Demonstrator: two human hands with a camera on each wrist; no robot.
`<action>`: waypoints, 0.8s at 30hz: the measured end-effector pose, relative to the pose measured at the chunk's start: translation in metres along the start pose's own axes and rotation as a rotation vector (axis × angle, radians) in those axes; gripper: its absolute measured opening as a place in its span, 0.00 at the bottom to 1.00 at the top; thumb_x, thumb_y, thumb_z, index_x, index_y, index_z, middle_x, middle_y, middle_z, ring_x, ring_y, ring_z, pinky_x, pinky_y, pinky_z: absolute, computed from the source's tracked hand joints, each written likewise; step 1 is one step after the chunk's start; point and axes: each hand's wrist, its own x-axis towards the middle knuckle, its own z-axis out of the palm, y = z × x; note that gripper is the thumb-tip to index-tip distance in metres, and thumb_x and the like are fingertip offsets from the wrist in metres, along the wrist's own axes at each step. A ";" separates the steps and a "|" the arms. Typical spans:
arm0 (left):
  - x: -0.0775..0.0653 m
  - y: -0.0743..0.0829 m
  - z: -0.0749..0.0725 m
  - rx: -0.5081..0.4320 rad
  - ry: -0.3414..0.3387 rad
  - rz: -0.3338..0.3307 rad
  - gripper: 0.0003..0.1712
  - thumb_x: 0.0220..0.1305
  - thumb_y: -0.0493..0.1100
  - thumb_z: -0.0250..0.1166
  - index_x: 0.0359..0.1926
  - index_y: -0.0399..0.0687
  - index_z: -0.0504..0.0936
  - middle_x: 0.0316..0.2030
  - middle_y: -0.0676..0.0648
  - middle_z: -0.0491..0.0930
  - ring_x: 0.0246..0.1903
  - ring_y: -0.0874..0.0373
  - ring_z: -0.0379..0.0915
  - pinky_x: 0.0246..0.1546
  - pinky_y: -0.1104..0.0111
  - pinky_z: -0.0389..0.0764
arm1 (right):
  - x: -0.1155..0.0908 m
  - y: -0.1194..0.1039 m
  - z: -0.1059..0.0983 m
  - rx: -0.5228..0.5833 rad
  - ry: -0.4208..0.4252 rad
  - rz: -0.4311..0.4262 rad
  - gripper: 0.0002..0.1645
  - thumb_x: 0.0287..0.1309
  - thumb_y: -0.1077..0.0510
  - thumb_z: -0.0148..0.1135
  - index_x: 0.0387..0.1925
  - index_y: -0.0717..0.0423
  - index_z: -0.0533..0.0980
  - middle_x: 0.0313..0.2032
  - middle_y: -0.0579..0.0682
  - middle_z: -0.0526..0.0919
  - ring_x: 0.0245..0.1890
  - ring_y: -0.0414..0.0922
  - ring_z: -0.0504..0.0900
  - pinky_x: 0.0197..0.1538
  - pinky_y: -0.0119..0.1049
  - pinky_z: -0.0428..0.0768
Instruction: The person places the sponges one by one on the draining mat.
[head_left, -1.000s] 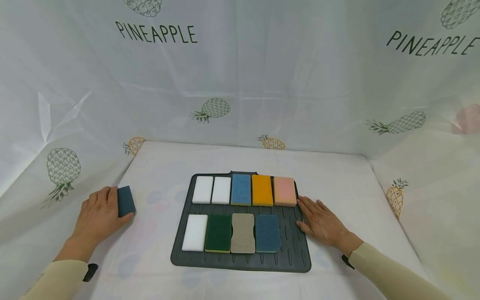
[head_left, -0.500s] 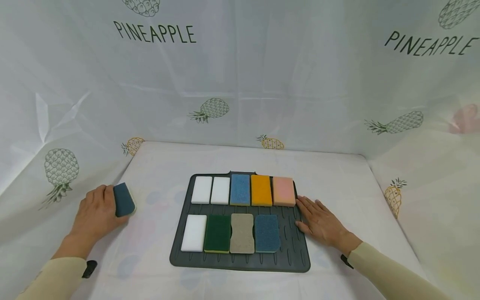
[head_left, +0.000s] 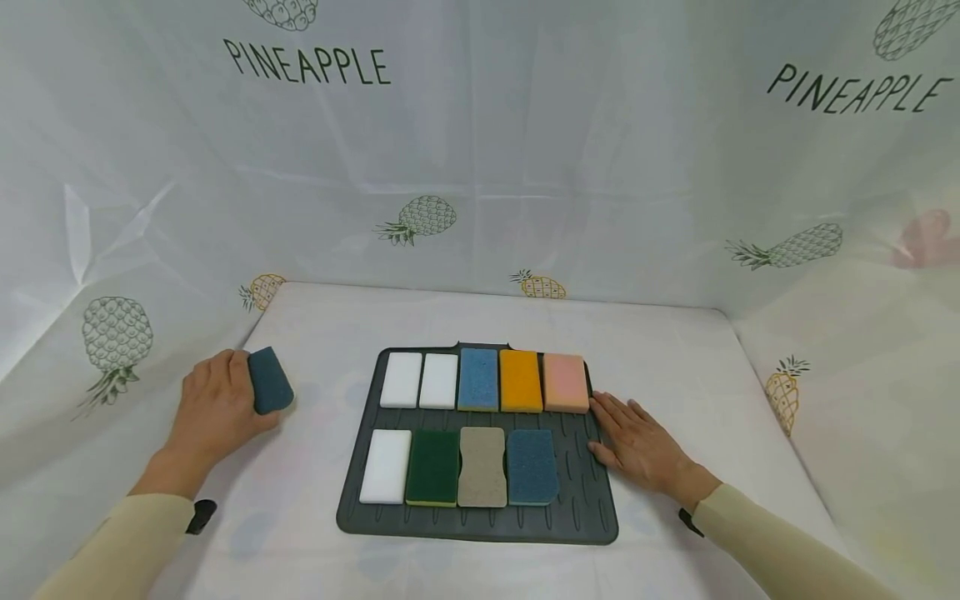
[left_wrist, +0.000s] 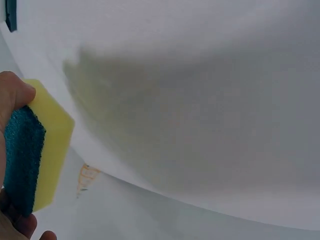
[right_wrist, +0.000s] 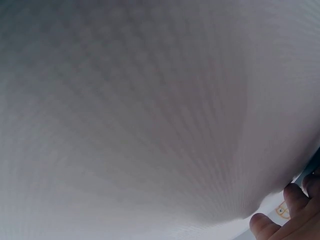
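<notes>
My left hand (head_left: 217, 404) grips a sponge (head_left: 271, 381) with a dark blue scrub face, left of the dark grey mat (head_left: 480, 522). In the left wrist view the same sponge (left_wrist: 56, 135) shows a thick yellow layer beside its blue-green face, with the thumb and fingertips at opposite ends. My right hand (head_left: 645, 446) lies with straight fingers at the mat's right edge, fingertips right by the pink sponge (head_left: 566, 383). The right wrist view catches only some of its fingers (right_wrist: 295, 200), low in the corner.
In the mat's back row sit two white sponges (head_left: 401, 380), a blue one (head_left: 478, 379) and an orange one (head_left: 521, 381). The front row has a white (head_left: 386, 467), a dark green (head_left: 432, 468), a grey-beige (head_left: 482, 467) and a dark blue sponge (head_left: 532, 467). Pineapple-print sheeting (head_left: 570, 167) walls the table.
My left hand has tilted the sponge and brought it up and to the right, toward the mat. The right hand stays in place at the mat's edge.
</notes>
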 end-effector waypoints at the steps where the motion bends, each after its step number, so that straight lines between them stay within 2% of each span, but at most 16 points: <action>1: 0.003 0.002 0.000 -0.001 0.001 0.001 0.61 0.29 0.50 0.84 0.59 0.15 0.67 0.51 0.18 0.70 0.46 0.22 0.66 0.42 0.31 0.70 | 0.000 0.000 0.000 0.000 -0.009 0.004 0.45 0.77 0.38 0.56 0.79 0.65 0.61 0.79 0.62 0.64 0.77 0.61 0.68 0.76 0.63 0.66; 7: 0.019 0.019 0.004 -0.019 0.018 0.036 0.58 0.31 0.49 0.82 0.58 0.15 0.67 0.50 0.19 0.71 0.46 0.23 0.66 0.43 0.32 0.70 | 0.001 0.002 0.001 0.006 -0.072 0.031 0.47 0.78 0.37 0.54 0.81 0.64 0.58 0.81 0.60 0.60 0.79 0.60 0.64 0.78 0.62 0.63; 11: 0.028 0.031 0.008 -0.025 0.031 0.061 0.56 0.32 0.49 0.82 0.58 0.16 0.68 0.48 0.21 0.71 0.46 0.25 0.66 0.43 0.34 0.71 | 0.002 0.002 0.001 0.001 -0.080 0.033 0.47 0.78 0.37 0.54 0.81 0.64 0.58 0.81 0.60 0.60 0.79 0.59 0.63 0.79 0.62 0.63; 24: 0.057 0.078 0.007 -0.018 -0.052 0.090 0.58 0.38 0.54 0.81 0.61 0.18 0.67 0.54 0.22 0.71 0.53 0.28 0.66 0.52 0.35 0.71 | 0.002 0.003 0.002 -0.015 -0.089 0.032 0.47 0.78 0.37 0.54 0.81 0.63 0.58 0.81 0.59 0.60 0.80 0.59 0.63 0.79 0.61 0.63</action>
